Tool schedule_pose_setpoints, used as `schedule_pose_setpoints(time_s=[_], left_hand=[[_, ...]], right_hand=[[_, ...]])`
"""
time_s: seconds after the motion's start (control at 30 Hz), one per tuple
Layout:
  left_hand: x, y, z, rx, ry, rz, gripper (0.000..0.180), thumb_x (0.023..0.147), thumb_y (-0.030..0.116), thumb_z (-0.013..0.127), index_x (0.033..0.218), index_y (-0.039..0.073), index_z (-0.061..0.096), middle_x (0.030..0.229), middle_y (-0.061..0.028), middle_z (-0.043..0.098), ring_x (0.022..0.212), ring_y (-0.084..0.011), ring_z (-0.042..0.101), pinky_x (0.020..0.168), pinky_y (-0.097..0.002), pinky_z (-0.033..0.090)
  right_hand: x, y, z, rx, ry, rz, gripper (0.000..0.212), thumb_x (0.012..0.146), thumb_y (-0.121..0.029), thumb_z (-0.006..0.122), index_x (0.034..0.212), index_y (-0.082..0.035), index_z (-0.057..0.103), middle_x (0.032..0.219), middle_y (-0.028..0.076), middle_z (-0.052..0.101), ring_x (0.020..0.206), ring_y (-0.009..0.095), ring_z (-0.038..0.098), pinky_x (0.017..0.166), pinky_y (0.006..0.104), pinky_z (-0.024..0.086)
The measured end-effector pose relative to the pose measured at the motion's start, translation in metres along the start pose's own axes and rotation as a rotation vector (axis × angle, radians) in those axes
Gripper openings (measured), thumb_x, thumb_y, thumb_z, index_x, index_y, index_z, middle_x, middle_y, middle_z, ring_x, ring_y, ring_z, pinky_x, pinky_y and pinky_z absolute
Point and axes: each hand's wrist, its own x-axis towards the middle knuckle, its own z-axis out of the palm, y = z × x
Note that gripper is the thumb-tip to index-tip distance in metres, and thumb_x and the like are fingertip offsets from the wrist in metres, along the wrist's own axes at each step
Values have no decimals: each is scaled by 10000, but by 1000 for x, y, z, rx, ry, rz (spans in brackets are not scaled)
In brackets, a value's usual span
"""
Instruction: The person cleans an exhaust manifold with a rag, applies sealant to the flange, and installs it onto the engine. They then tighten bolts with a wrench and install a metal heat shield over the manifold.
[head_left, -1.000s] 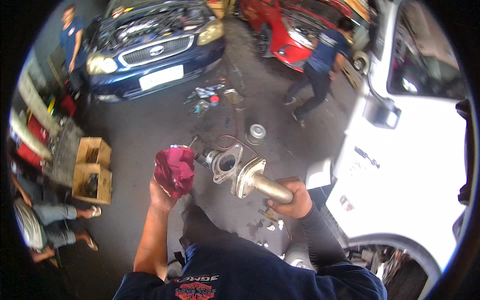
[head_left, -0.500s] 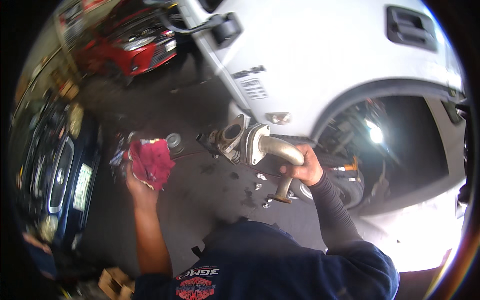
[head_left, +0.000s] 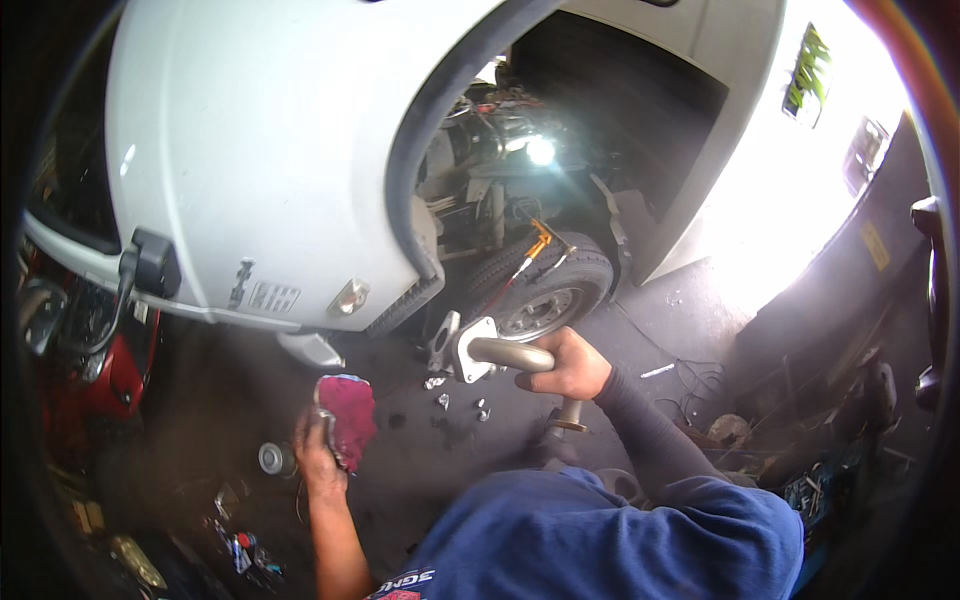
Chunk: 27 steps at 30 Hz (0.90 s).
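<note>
Pipe [head_left: 508,353] swung toward tire [head_left: 595,275], curved, dull metal, flanged

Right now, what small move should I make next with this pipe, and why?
I'd probably bring your left hand, with the red rag, under the flange plate to steady it: only your right hand grips the bent metal pipe, and that end juts out unsupported.

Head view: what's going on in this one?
The person's right hand grips a bent, flanged metal pipe, while the left hand holds a red cloth. Cloth and pipe are apart, not touching. In front stands a white vehicle, with a wheel and a bright light beyond the pipe.
</note>
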Motion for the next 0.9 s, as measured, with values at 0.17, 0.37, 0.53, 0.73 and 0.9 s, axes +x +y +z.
schedule_pose_setpoints(time_s=[0.17, 0.37, 0.53, 0.73, 0.9], left_hand=[[34, -29, 105, 99, -176, 23, 155, 1044, 190, 722, 1134, 64, 718, 1026, -8, 706, 920, -116, 659, 843, -297, 527], [53, -82, 261, 272, -164, 105, 182, 1054, 206, 714, 1133, 49, 668, 976, -34, 679, 840, -112, 640, 764, -286, 526], [71, -128, 361, 306, -316, 21, 189, 1086, 192, 666, 1181, 29, 674, 1012, -32, 687, 895, -104, 647, 808, -282, 530], [125, -170, 460, 649, -426, 182, 187, 1094, 129, 639, 1171, -33, 694, 1021, -82, 720, 895, -155, 672, 835, -330, 543], [185, -203, 522, 781, -433, 278, 176, 1089, 135, 652, 1140, -16, 727, 878, -75, 745, 747, -168, 692, 729, -342, 564]], right_hand=[[-15, 57, -66, 62, 168, 66, 343, 798, -250, 839, 987, 32, 789, 703, 63, 686, 656, 150, 634, 656, 361, 520], [-28, 135, -173, 76, 294, 181, 366, 802, -268, 850, 965, 52, 779, 702, 64, 682, 662, 147, 639, 661, 360, 525], [-47, 182, -261, 37, 371, 238, 357, 798, -254, 834, 987, 44, 787, 707, 106, 706, 654, 178, 675, 670, 369, 550], [-55, 209, -339, -119, 407, 244, 345, 786, -230, 816, 1008, 33, 802, 700, 151, 726, 648, 209, 728, 687, 377, 593], [-42, 253, -375, -96, 454, 320, 366, 792, -251, 816, 1010, 42, 797, 706, 150, 728, 641, 215, 725, 682, 377, 593]])
